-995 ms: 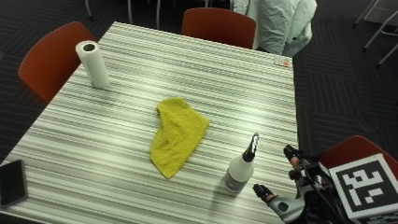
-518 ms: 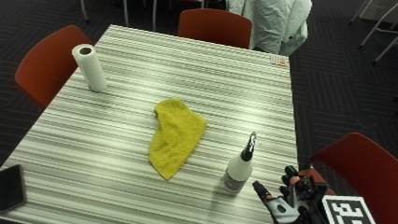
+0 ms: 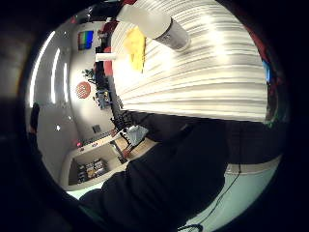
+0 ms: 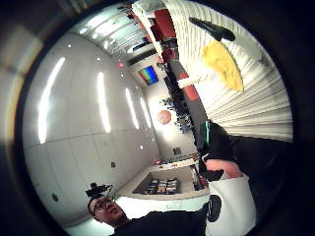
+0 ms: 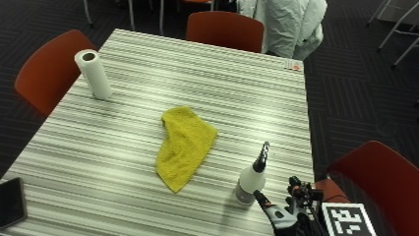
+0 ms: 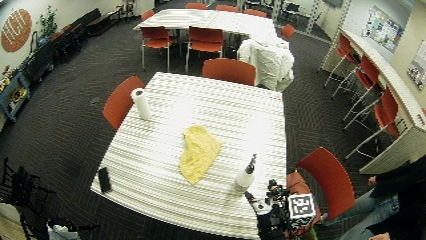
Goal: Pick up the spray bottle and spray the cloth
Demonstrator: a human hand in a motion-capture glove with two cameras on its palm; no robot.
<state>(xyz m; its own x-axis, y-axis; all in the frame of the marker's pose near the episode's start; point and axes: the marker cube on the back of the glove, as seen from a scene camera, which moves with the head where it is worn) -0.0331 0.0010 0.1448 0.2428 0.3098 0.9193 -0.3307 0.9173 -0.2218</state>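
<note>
While one spray bottle (image 5: 252, 178) and one cloth (image 5: 185, 145) lie untouched, right hand (image 5: 282, 216) fingers spread apart.

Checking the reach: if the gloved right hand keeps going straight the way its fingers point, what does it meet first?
Probably the spray bottle: the right hand sits just short of its base, fingers pointing at it. Depth is unclear.

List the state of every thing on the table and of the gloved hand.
spray bottle: upright, untouched, near the table edge.
cloth: lying flat and crumpled mid-table, apart from the bottle.
paper towel roll: standing on end.
phone: flat at the table's corner.
right hand: just beside the bottle, fingers extended, holding nothing.
</note>
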